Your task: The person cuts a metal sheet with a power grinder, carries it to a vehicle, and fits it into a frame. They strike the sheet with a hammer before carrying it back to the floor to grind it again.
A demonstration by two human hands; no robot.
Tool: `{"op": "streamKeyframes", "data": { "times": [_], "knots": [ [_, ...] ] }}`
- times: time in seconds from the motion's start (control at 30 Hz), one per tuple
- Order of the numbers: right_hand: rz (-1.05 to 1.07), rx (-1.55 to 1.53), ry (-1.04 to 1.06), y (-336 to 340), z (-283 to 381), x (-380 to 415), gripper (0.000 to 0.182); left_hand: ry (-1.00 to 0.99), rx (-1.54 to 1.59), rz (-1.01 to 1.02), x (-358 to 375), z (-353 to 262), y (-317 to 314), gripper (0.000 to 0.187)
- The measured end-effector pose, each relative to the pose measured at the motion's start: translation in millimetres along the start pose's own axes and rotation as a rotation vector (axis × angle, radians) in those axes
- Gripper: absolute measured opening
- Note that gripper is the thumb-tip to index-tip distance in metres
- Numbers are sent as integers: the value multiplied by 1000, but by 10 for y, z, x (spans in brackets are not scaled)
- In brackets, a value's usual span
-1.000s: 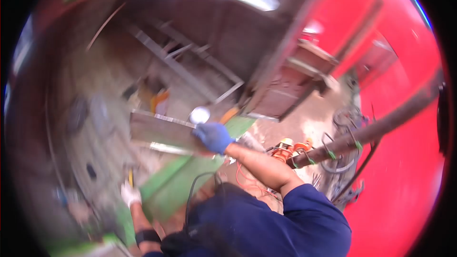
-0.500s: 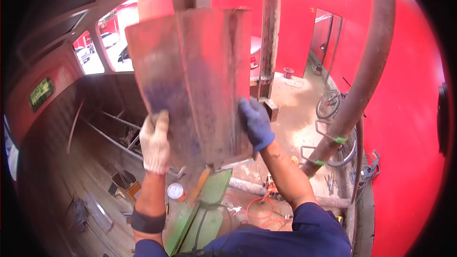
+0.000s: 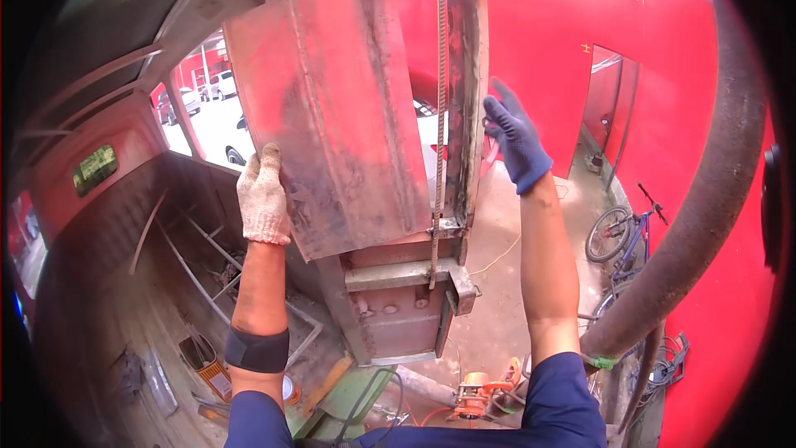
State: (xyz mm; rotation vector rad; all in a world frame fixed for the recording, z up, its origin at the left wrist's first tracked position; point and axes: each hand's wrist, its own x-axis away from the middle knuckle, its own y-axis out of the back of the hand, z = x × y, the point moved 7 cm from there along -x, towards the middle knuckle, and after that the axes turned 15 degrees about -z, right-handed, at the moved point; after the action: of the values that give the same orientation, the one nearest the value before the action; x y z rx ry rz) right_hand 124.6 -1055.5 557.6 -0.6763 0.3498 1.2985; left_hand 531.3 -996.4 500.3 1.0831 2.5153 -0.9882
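My left hand (image 3: 264, 197), in a pale knitted glove, is closed on the left edge of a sheet metal panel (image 3: 340, 116). The panel is worn, with lengthwise ridges, and reflects red. It stands tilted against the opening of an upright metal frame (image 3: 469, 116), covering much of it. To the right of the frame's post, my right hand (image 3: 517, 137), in a dark blue glove, is raised off the panel with its fingers apart. Between panel and post, a ribbed steel bar (image 3: 440, 133) runs upright. A boxy metal bracket (image 3: 461, 290) juts from the frame below.
A thick curved pipe (image 3: 705, 191) arcs down the right side. Below lie an orange power tool (image 3: 477, 394), a green metal piece (image 3: 352, 398) and a rectangular can (image 3: 207, 365). A bicycle (image 3: 626, 232) leans by the red wall (image 3: 539, 41).
The panel has moved away from me, up to the metal frame. My right hand has let go of its right edge and moved right. My left hand still holds on; the view has shifted.
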Motion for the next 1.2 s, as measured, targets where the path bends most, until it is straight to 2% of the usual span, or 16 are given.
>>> {"op": "streamKeyframes", "data": {
  "times": [0.03, 0.07, 0.13, 0.17, 0.27, 0.4, 0.5, 0.67, 0.73, 0.8, 0.87, 0.9, 0.93, 0.97, 1.07, 1.2],
  "knots": [
    [218, -144, -19, -158, -95, -37, 75, -43, -34, -2, -29, -9, -38, 39],
    [222, -150, -22, -162, -200, -79, 75, -86, -67, -5, -52, -29, -66, 38],
    [497, -262, -230, -430, -395, 51, 70, -41, -107, 11, -79, -28, -103, 36],
    [448, -225, -340, -439, -367, 128, 68, 5, -145, 30, -91, -16, -115, 35],
    [490, -384, -344, -490, -429, 116, 67, -55, -112, 61, -22, -140, -194, 36],
    [405, -361, -358, -446, -504, 96, 70, -94, -121, 42, 63, -250, -334, 34],
    [399, -331, -358, -439, -455, 117, 65, -95, -67, 24, 73, -233, -372, 33],
    [353, -233, -404, -418, -436, 168, 51, -104, -149, 25, 51, -172, -288, 35],
    [359, -251, -401, -462, -391, 210, 51, -120, -133, 24, 13, -126, -242, 37],
    [359, -274, -387, -458, -358, 203, 51, -14, -53, 32, -59, -19, -224, 27],
    [382, -285, -396, -468, -386, 196, 50, -31, -48, -9, -55, -58, -257, 23],
    [386, -287, -395, -472, -412, 176, 50, -42, -79, 19, -60, -71, -282, 34],
    [388, -328, -424, -473, -457, 156, 40, -51, -112, 46, -61, -80, -306, 47],
    [389, -369, -454, -472, -499, 144, 30, -50, -113, 44, -60, -94, -326, 47],
    [336, -369, -452, -431, -586, 87, 30, -55, -156, 84, -8, -121, -442, 47],
    [288, -359, -430, -401, -619, 60, 28, -56, -160, 38, 3, -93, -466, 45]
  ]
}}
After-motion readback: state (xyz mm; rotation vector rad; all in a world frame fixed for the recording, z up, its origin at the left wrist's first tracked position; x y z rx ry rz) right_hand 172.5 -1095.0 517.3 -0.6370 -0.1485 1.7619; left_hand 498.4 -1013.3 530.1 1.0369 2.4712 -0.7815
